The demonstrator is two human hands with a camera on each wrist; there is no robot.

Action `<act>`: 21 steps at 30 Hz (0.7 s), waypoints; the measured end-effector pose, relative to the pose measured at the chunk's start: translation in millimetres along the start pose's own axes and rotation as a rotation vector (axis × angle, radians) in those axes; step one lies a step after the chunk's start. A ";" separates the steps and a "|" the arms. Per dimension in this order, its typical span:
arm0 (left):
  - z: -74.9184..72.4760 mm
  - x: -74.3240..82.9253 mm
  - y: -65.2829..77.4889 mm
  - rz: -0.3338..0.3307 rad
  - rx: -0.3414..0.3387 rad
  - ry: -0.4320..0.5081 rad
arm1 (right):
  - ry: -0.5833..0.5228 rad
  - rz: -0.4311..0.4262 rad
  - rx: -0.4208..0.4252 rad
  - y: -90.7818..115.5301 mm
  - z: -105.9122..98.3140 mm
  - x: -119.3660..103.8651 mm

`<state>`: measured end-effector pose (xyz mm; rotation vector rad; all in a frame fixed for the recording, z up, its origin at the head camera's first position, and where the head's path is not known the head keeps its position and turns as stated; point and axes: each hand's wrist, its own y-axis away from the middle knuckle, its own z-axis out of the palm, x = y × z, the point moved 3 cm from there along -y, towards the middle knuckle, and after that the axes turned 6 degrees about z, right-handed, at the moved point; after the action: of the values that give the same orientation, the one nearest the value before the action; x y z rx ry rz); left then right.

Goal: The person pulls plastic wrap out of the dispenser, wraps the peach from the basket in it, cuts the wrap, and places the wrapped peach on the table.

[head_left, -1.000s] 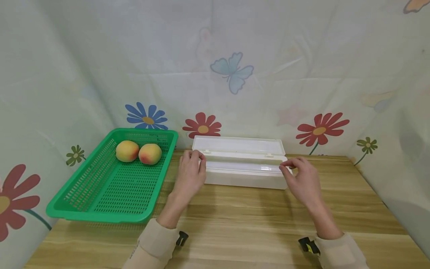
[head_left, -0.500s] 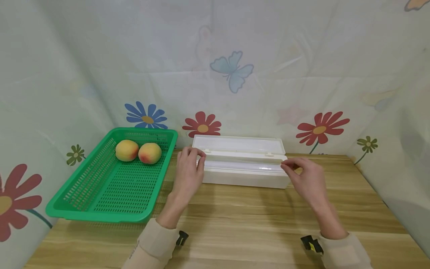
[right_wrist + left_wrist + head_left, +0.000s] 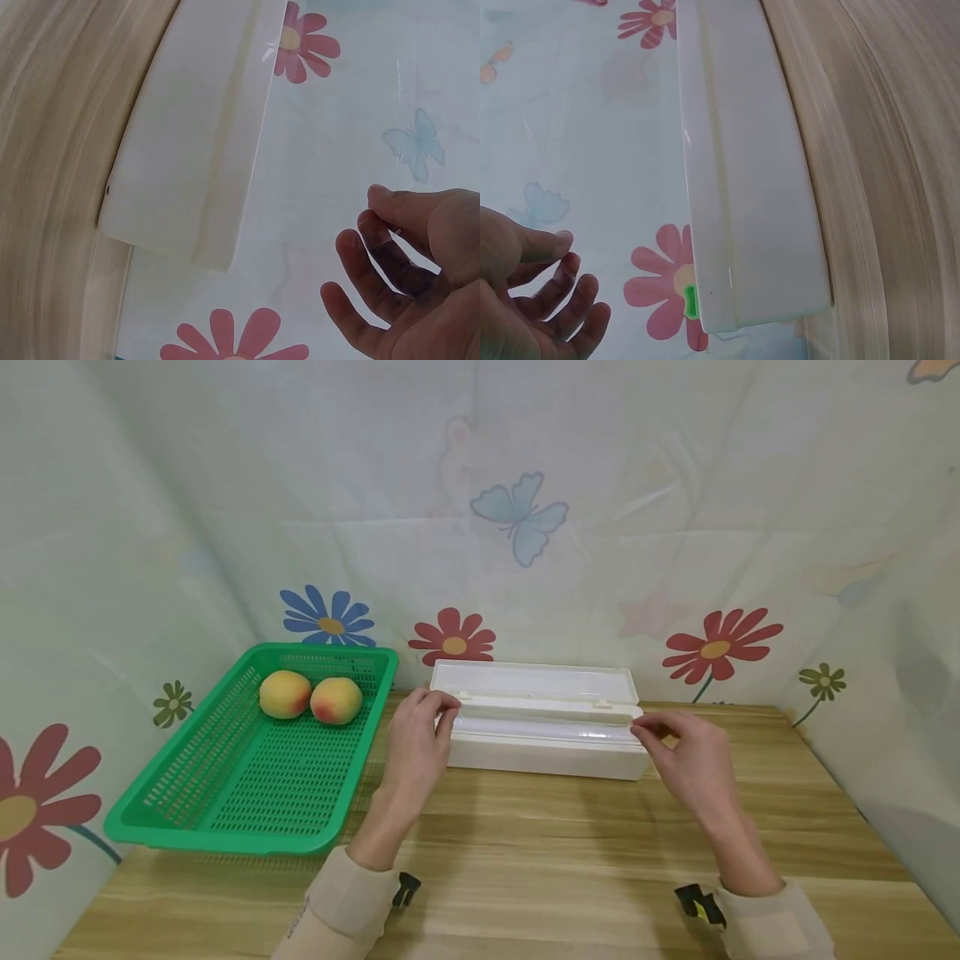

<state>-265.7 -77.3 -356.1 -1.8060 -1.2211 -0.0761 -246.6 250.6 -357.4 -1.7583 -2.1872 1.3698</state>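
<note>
A long white cling film box lies on the table in the head view, its lid raised at the back. Inside shows a shiny roll of clear cling film. At the box's left end my left hand pinches thumb against index finger at the film's edge. My right hand makes the same pinch at the right end. In both wrist views the thumb and index tips meet above the box, other fingers loosely bent. The film is so clear that its outline hardly shows.
A green perforated basket stands on the left of the wooden table, with two peaches at its far end. Behind the box hangs a floral curtain. Black straps show at both cuffs.
My right hand has shifted slightly to the right and my left slightly left, both still pinching at the box's ends. Box, basket and peaches stay in place.
</note>
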 end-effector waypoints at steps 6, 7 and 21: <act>-3.6 3.5 -0.4 -0.001 0.007 -0.017 | -0.001 0.017 -0.006 -0.2 -3.1 -0.4; -4.0 3.8 -0.5 -0.002 0.007 -0.017 | -0.001 0.018 -0.005 -0.3 -3.8 -0.6; -10.8 8.4 -1.6 -0.013 0.000 -0.020 | 0.018 -0.009 0.015 -1.5 -10.4 -6.7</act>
<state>-258.2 -78.9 -344.7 -1.8032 -1.2473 -0.0655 -240.1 251.5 -346.8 -1.7471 -2.1675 1.3588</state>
